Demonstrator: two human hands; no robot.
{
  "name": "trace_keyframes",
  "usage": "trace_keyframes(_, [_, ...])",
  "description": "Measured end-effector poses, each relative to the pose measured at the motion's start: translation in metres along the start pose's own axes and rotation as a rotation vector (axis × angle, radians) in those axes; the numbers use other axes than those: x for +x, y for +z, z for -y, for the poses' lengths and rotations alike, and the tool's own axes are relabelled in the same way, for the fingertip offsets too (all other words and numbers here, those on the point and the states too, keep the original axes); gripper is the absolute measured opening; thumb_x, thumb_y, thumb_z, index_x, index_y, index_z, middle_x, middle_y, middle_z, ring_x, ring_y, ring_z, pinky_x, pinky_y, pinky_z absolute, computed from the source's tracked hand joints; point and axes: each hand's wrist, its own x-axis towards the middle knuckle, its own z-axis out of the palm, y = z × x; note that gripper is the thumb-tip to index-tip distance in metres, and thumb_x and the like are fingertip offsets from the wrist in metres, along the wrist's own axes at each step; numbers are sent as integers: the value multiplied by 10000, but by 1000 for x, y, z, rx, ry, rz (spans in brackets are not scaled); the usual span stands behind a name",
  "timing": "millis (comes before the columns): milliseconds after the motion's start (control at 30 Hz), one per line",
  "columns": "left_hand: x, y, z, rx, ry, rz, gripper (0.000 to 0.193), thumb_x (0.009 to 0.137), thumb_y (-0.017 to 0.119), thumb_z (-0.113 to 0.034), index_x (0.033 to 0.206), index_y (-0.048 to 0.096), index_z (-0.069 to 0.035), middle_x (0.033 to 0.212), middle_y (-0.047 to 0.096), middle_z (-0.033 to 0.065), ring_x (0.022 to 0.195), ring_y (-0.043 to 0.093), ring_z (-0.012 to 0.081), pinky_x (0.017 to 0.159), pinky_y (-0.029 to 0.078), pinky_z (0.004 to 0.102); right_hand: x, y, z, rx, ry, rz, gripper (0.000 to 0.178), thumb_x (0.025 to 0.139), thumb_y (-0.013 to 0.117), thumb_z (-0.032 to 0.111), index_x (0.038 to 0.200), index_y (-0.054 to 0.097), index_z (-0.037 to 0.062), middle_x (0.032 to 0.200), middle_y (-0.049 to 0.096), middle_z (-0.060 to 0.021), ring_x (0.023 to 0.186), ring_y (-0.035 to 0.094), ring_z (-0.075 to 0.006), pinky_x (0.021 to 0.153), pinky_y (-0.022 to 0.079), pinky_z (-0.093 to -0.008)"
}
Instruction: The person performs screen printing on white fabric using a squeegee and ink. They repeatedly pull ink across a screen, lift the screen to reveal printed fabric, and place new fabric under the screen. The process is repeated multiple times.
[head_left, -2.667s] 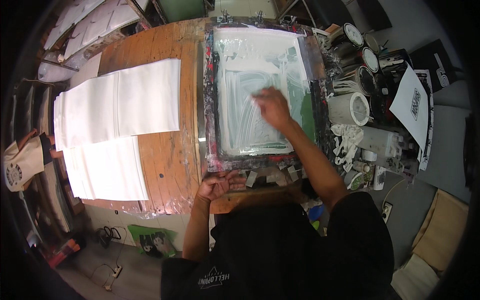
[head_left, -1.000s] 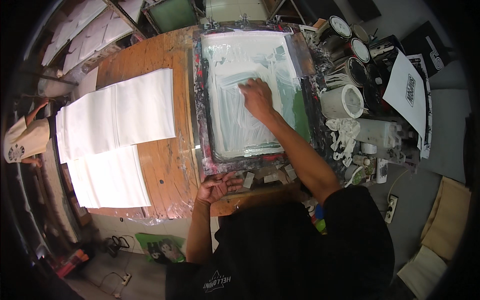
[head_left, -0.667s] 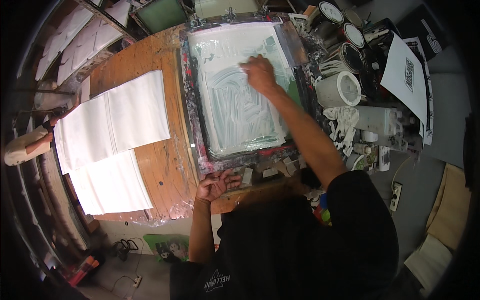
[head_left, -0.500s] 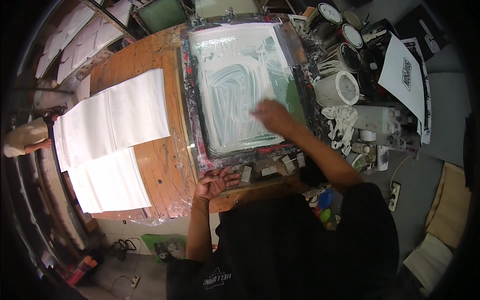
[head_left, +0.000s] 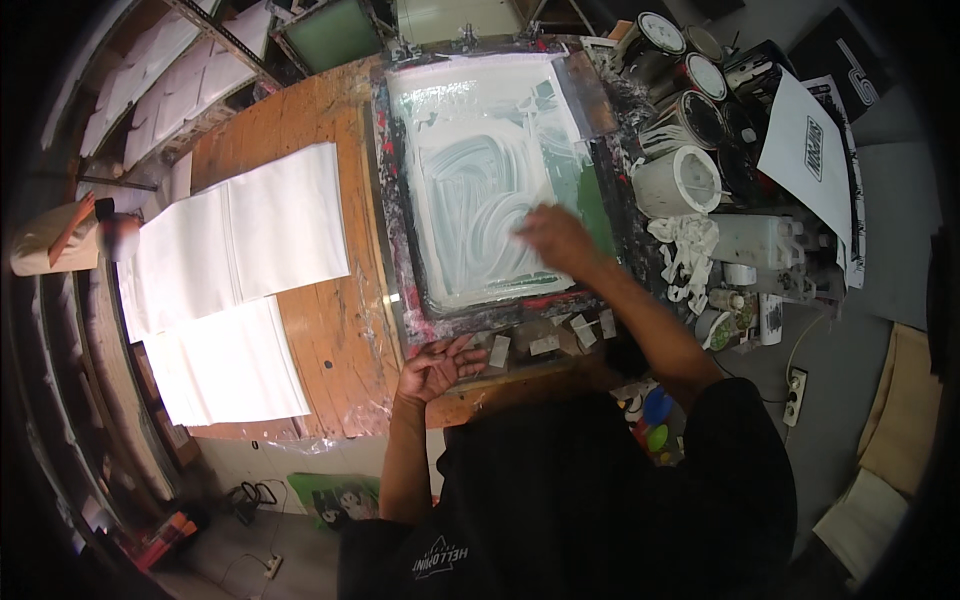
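Note:
A dark-edged screen printing frame (head_left: 410,235) lies on the wooden table, its green mesh (head_left: 592,195) largely covered with streaky white ink (head_left: 470,165). Over the lower right part of the mesh is my right hand (head_left: 562,240), smeared by motion. Whether its fingers hold anything is hidden; fresh curved streaks run through the ink beside them. My left hand (head_left: 440,370) rests palm up at the frame's near edge, its fingers loosely curled and apart, with nothing in it. Small pale pieces (head_left: 545,345) lie to the right of it.
White sheets (head_left: 240,230) are spread on the wooden table (head_left: 315,320) at the left. Paint cans (head_left: 690,120), a white bucket (head_left: 678,182) and a crumpled white cloth (head_left: 685,255) crowd the right side. Another person (head_left: 60,240) is at the far left.
My right hand has moved slightly, leaving new looping streaks in the ink near it. My left hand keeps its pose. The person at the far left has shifted, and the view has moved slightly.

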Motion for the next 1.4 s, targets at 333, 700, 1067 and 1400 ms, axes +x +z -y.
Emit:
trace_keyframes(333, [-3, 1, 5, -62, -11, -6, 452, 858, 600, -134, 1302, 666, -79, 1484, 556, 119, 1369, 479, 447, 1184, 281, 627, 7, 21, 24, 148, -136, -71, 296, 816, 628, 50, 1063, 769, 133, 943, 686, -76, 1025, 624, -286, 933, 463, -446])
trace_keyframes(700, [-4, 2, 6, -55, 6, 56, 347, 925, 550, -157, 1211, 743, -203, 1500, 551, 83, 1404, 435, 450, 1191, 271, 597, 147, 28, -16, -50, 103, -282, 307, 772, 667, 16, 1017, 788, 155, 1062, 717, -121, 1070, 641, -337, 959, 508, -461])
trace_keyframes(1067, [-3, 0, 4, -41, -5, 31, 397, 874, 571, -132, 1237, 728, -163, 1533, 511, 103, 1396, 446, 453, 1198, 257, 628, -28, -2, 15, 207, 75, -129, 87, 800, 694, 169, 821, 743, 100, 854, 663, -101, 897, 604, -301, 810, 478, -450])
trace_keyframes(1400, [-2, -1, 5, 90, 29, -76, 459, 848, 599, -251, 1293, 675, -167, 1556, 485, 83, 1394, 460, 422, 1156, 299, 667, 21, 29, 65, 249, 50, -322, 57, 748, 685, 123, 757, 738, 106, 774, 626, -70, 878, 609, -296, 784, 491, -423])
